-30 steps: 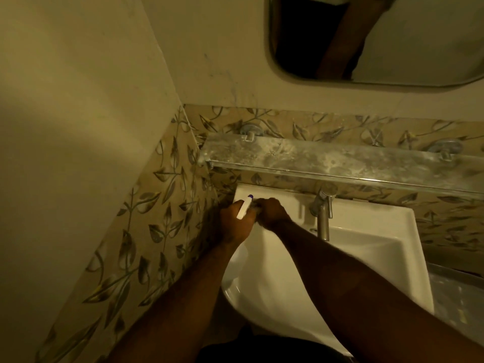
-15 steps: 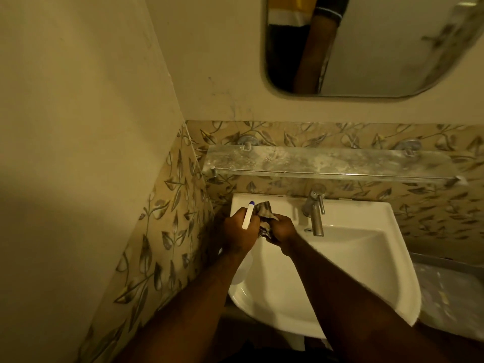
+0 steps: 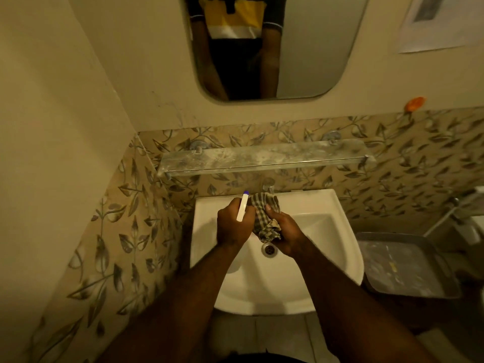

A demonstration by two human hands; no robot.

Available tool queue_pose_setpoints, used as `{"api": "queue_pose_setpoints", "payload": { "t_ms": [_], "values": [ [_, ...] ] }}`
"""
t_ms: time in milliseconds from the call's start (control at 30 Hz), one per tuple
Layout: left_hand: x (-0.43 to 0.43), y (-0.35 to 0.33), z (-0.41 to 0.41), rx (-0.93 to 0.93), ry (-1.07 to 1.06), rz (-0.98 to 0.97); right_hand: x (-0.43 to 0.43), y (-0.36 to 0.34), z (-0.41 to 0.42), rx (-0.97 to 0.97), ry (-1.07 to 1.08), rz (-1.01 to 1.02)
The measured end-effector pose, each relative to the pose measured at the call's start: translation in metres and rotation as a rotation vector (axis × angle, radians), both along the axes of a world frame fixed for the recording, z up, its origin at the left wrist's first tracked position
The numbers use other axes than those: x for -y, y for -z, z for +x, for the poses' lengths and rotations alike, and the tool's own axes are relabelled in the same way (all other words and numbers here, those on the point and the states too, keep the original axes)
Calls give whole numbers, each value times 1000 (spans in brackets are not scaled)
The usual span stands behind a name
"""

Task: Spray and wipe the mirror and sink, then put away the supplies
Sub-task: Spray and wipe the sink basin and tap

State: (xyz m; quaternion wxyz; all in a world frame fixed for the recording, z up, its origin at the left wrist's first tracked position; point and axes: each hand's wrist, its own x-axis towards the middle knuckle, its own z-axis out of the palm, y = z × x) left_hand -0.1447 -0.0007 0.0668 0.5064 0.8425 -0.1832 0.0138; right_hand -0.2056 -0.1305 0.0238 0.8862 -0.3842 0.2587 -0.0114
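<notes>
Leftmost, a plain painted wall gives way lower down to glossy tiles (image 3: 125,231) printed with grey-green leaves on beige. Above the tile band hangs a mirror (image 3: 314,48) with rounded lower corners, reflecting the person's torso and arms. Below it, a glass shelf (image 3: 262,158), clouded with whitish residue, sits on two round metal brackets. A white ceramic sink (image 3: 327,231), rounded at its front edge, carries a chrome tap (image 3: 268,186) at the back and a metal drain (image 3: 269,249) in the bowl.

Both forearms reach forward over the basin, hands meeting near its rear. The left hand (image 3: 233,226) is curled closed around a spray bottle (image 3: 242,206), whose slim white head with a blue tip points up and away; the bottle's body is hidden by the hand. Just beside it, the right hand (image 3: 284,231) is clenched on a checked cloth (image 3: 264,216), bunched and wrinkled, one fold rising before the tap, another dangling above the drain.

Rightward, a dull metal tray (image 3: 403,265) with pale smears stands near the sink; higher up, a paper sheet (image 3: 434,22) is fixed to the wall.
</notes>
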Motion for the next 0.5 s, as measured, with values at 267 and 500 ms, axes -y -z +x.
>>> {"api": "queue_pose_setpoints", "payload": {
  "t_ms": [267,500],
  "values": [
    [90,0,-86,14,117,-70,87,-9,-103,15,176,56],
    [172,6,-174,-2,284,-100,152,3,-203,43,395,185]
  ]
}}
